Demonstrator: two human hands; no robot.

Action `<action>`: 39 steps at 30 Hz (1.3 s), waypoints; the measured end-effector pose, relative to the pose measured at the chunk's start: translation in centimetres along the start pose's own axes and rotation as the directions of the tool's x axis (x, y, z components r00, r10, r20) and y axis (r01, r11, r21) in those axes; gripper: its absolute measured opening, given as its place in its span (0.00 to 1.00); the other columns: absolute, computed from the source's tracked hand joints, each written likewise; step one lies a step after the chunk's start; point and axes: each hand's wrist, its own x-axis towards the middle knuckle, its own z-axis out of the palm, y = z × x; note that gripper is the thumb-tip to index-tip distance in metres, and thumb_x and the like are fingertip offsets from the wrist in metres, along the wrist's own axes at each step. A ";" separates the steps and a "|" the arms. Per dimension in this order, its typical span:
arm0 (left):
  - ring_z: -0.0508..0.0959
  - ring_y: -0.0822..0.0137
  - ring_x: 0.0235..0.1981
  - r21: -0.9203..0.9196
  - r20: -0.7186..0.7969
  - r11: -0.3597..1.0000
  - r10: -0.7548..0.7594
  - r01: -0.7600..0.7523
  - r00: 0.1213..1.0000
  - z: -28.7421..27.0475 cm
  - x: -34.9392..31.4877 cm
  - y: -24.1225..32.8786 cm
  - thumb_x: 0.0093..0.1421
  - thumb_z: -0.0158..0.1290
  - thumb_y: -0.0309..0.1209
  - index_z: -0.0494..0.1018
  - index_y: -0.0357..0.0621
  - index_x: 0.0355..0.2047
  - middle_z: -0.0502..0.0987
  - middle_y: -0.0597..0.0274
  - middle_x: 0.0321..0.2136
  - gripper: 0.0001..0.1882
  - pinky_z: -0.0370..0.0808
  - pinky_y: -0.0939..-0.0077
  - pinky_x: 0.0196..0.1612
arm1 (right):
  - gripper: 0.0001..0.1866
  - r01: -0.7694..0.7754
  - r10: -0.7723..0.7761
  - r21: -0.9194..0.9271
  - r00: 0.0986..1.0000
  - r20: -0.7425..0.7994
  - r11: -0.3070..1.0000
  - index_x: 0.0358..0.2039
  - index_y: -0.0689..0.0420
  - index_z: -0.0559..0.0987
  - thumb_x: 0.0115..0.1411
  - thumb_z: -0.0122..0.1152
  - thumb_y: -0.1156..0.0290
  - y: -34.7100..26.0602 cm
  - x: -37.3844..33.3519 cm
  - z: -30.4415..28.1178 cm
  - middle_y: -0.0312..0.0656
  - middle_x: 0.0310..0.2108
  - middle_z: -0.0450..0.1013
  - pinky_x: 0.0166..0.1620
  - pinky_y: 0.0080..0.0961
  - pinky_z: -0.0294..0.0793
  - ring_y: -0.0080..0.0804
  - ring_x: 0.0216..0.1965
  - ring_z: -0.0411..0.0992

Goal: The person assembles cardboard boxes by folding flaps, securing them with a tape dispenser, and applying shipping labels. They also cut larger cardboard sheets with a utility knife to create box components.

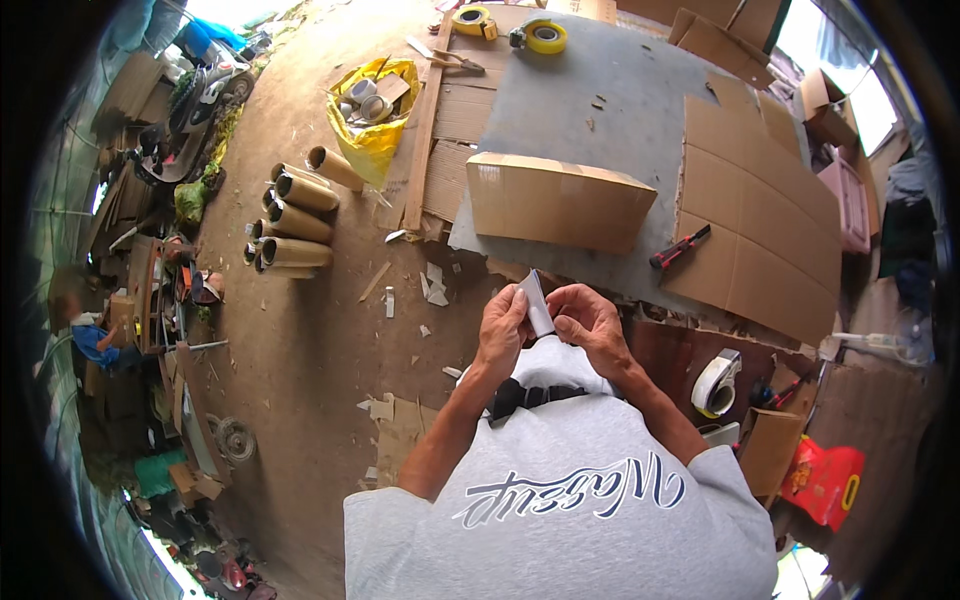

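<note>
In front of my chest, my left hand point(503, 327) pinches a small white folded paper or thin pad point(536, 304) between thumb and fingers. My right hand point(590, 325) is close against its right edge, fingers curled inward and thumb bent. What the right fingertips hold, if anything, is too small to make out. Just beyond both hands, a closed brown cardboard box point(560, 203) rests on a grey sheet-topped work surface point(610, 100). A red and black utility knife point(680, 247) lies right of the box, at the edge of a flat cardboard sheet point(757, 225).
A white tape dispenser point(717, 384) sits right of me, near a red bag point(823, 482). Yellow tape rolls point(545, 37) stand at the far edge. Left on the floor are cardboard tubes point(300, 212) and a yellow bag point(375, 150). A person point(95, 340) is far left.
</note>
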 end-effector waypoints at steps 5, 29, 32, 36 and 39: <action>0.79 0.70 0.37 -0.041 0.001 0.999 -0.024 0.024 1.000 -0.7 0.0 -0.5 0.76 0.39 0.36 0.69 0.40 0.45 0.77 0.60 0.37 0.13 0.79 0.69 0.45 | 0.20 0.094 -0.089 -0.119 0.995 0.041 0.989 0.48 0.61 0.75 0.58 0.73 0.72 0.6 -0.3 0.0 0.35 0.37 0.76 0.42 0.16 0.76 0.18 0.35 0.74; 0.76 0.75 0.39 0.147 -0.066 0.987 0.073 -0.063 0.995 2.9 -1.7 0.6 0.69 0.55 0.42 0.66 0.39 0.57 0.75 0.62 0.41 0.24 0.75 0.78 0.43 | 0.08 0.333 -0.595 -0.759 0.799 -0.088 0.559 0.31 0.61 0.78 0.50 0.64 0.86 0.7 1.1 1.6 0.43 0.30 0.78 0.34 0.26 0.78 0.33 0.30 0.78; 0.76 0.71 0.43 0.390 -0.025 0.916 0.115 -0.097 0.993 2.6 -1.9 0.3 0.62 0.63 0.35 0.66 0.37 0.60 0.75 0.60 0.45 0.30 0.77 0.75 0.46 | 0.11 0.354 -0.635 -0.793 0.771 -0.052 0.495 0.30 0.61 0.77 0.46 0.65 0.87 0.8 1.5 1.9 0.47 0.29 0.76 0.32 0.28 0.77 0.38 0.27 0.77; 0.78 0.70 0.44 0.519 -0.155 0.847 0.229 -0.118 0.961 2.8 -2.1 0.9 0.59 0.65 0.30 0.72 0.37 0.54 0.78 0.58 0.44 0.25 0.77 0.75 0.48 | 0.09 0.179 -0.459 -0.630 0.831 -0.315 0.756 0.25 0.60 0.75 0.55 0.68 0.83 0.1 1.4 1.6 0.36 0.23 0.75 0.28 0.20 0.71 0.20 0.23 0.71; 0.80 0.73 0.35 0.423 -0.154 0.886 0.275 -0.188 0.949 1.6 -1.6 0.9 0.61 0.62 0.25 0.77 0.37 0.47 0.81 0.62 0.37 0.13 0.79 0.78 0.39 | 0.10 0.140 -0.312 -0.402 0.861 -0.402 0.905 0.25 0.59 0.75 0.58 0.69 0.81 0.2 1.5 0.7 0.28 0.23 0.74 0.30 0.15 0.70 0.11 0.26 0.68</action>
